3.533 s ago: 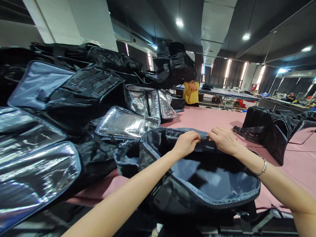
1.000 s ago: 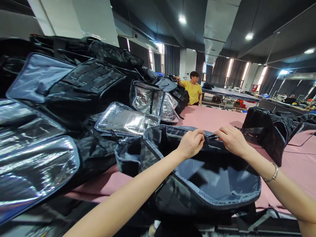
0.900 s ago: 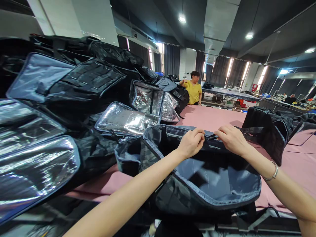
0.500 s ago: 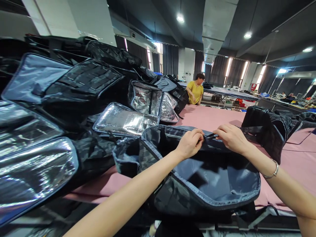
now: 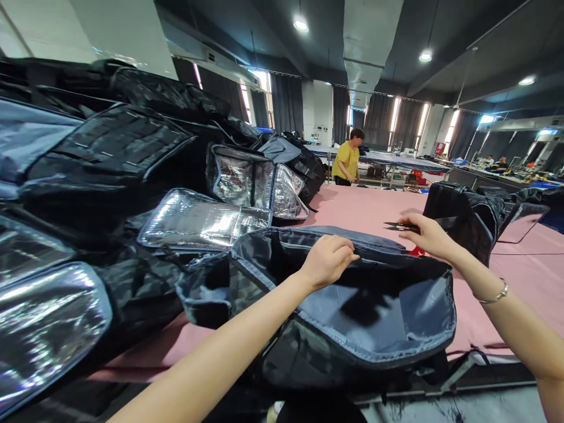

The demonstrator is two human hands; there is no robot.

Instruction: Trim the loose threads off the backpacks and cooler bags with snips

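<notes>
The open bag (image 5: 379,317) lies on the pink table (image 5: 365,208) right in front of the person, its mouth gaping toward them and its grey lining showing. The left hand (image 5: 328,258) sits on the far rim, at about 12 o'clock of the opening, its grip pressed together on the rim's edge. The right hand (image 5: 426,233) hangs clear of the rim at about 2 o'clock, its grip pinching small black snips (image 5: 399,225) with the points aimed left. A red thing (image 5: 414,251) shows just under that hand; what it is cannot be told.

With the blades off the fabric and only one hand on the edge, the cutting at that spot of the rim looks done. The bag is not yet zipped shut. Whether any loose threads are left along the rim is too small to see.

From 9 to 11 o'clock a pile of bags (image 5: 110,153) crowds the table, some with silver lining. A second bag (image 5: 467,214) sits at 1 o'clock, and a person in a yellow shirt (image 5: 346,164) stands far off at 12.
</notes>
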